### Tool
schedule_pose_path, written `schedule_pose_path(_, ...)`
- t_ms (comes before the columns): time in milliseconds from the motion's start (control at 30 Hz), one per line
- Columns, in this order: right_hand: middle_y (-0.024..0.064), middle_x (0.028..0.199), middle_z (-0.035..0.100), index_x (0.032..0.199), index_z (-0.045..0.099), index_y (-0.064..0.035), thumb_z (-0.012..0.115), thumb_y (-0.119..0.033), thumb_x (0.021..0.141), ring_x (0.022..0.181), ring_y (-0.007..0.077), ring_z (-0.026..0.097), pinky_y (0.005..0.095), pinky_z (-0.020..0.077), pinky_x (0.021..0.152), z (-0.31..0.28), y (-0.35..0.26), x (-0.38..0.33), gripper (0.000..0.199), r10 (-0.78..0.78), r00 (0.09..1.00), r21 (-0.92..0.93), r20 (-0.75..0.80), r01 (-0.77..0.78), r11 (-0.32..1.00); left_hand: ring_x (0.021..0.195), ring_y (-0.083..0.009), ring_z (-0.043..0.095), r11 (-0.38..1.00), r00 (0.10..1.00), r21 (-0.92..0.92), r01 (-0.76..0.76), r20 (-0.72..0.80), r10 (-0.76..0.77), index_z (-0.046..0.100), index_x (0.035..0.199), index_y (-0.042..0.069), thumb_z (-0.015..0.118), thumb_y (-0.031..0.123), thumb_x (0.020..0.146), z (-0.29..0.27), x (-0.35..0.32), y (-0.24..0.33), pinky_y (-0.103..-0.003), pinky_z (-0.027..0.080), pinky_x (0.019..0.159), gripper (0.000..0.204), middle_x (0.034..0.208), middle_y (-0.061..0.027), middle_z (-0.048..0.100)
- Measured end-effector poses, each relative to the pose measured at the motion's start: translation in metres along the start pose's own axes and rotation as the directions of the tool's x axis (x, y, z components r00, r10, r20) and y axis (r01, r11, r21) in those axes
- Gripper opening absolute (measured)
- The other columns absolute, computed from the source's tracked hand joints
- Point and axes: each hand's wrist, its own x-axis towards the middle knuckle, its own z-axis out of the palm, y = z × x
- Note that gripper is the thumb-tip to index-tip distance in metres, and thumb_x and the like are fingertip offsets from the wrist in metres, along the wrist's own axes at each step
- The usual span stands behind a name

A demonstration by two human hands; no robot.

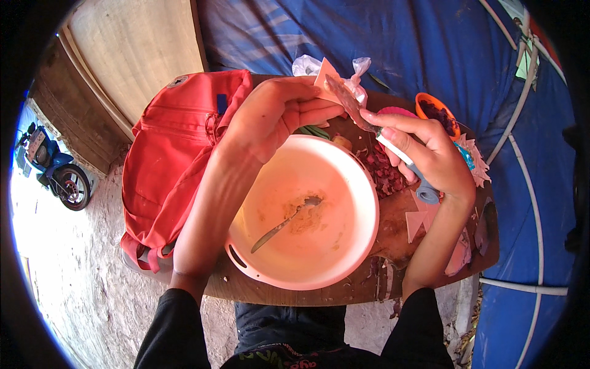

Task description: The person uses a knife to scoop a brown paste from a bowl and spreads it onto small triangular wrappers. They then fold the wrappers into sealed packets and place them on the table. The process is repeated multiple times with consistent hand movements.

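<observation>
My left hand [279, 114] is raised past the basin's far rim, thumb and fingers closed on a thin, pale, flat piece [327, 77] with a pointed corner. I cannot tell what the piece is made of. A knife [345, 96] with a white and grey handle is gripped in my right hand [433, 154]. Its smeared blade points up and left, the tip against or just over the pale piece. Below both hands stands a wide pale basin [362, 246]. A metal spoon [276, 232] lies in it among brownish residue.
A red backpack [169, 166] takes up the table's left end. Dark red shreds [381, 169] and more pale pointed pieces [419, 221] lie right of the basin. An orange bowl [453, 128] of dark contents and a knotted plastic bag [358, 77] stand at the back, before a blue tarp [393, 37].
</observation>
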Motion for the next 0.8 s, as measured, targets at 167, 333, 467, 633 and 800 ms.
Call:
schedule_pose_path(167,-0.0002,0.068,0.055,0.141,0.059,-0.0039,0.051,-0.019,0.107,0.048,0.0043,0.044,0.0208,0.0376,0.047,-0.003,-0.002,-0.006,0.037,0.004,1.000,-0.029,-0.001,-0.004,1.000,0.110,-0.0336,0.069,0.992,0.996,-0.117,0.053,-0.066,-0.061,0.061,0.113,-0.019,0.044,0.002,0.098,-0.003,0.001,0.000,-0.038,0.054,0.105,0.030,0.116,-0.0270,0.068)
schedule_pose_path(333,0.0000,0.068,0.056,0.141,0.059,-0.0040,0.051,-0.020,0.107,0.048,0.0041,0.045,0.0206,0.0373,0.045,-0.011,-0.005,-0.016,0.038,0.049,0.999,-0.013,0.020,-0.049,0.999,0.110,-0.0342,0.069,0.993,0.996,-0.114,0.009,-0.085,-0.019,0.060,0.111,-0.018,0.047,0.001,0.098,-0.005,0.000,0.003,-0.038,0.055,0.104,0.027,0.115,-0.0273,0.068)
schedule_pose_path(467,0.0008,0.068,0.057,0.140,0.059,-0.0022,0.051,-0.021,0.107,0.047,0.0036,0.045,0.0206,0.0369,0.044,-0.017,-0.010,-0.023,0.039,0.023,1.000,0.053,-0.002,-0.023,0.998,0.111,-0.0340,0.069,0.989,0.990,-0.146,-0.001,-0.136,-0.019,0.059,0.109,-0.017,0.048,0.001,0.098,-0.005,0.000,0.003,-0.037,0.055,0.105,0.024,0.114,-0.0273,0.068)
schedule_pose_path(633,0.0051,0.070,0.053,0.151,0.040,-0.0005,0.042,-0.027,0.110,0.042,0.0061,0.042,0.0199,0.0381,0.040,-0.010,-0.002,-0.005,0.049,-0.059,0.988,0.581,-0.144,0.132,0.803,0.114,-0.0346,0.068,0.945,0.999,-0.327,-0.023,-0.048,0.007,0.056,0.115,-0.016,0.046,-0.001,0.099,-0.010,-0.001,0.005,-0.037,0.056,0.104,0.024,0.117,-0.0309,0.066)
schedule_pose_path(800,0.0059,0.074,0.050,0.141,0.044,0.0050,0.034,-0.032,0.112,0.041,0.0066,0.041,0.0226,0.0387,0.036,0.001,0.005,0.017,0.048,-0.059,0.998,0.808,-0.035,0.063,0.586,0.114,-0.0345,0.068,0.893,0.991,-0.442,0.085,0.126,-0.032,0.057,0.118,-0.014,0.046,0.000,0.100,-0.012,-0.005,0.011,-0.037,0.055,0.105,0.025,0.121,-0.0286,0.066)
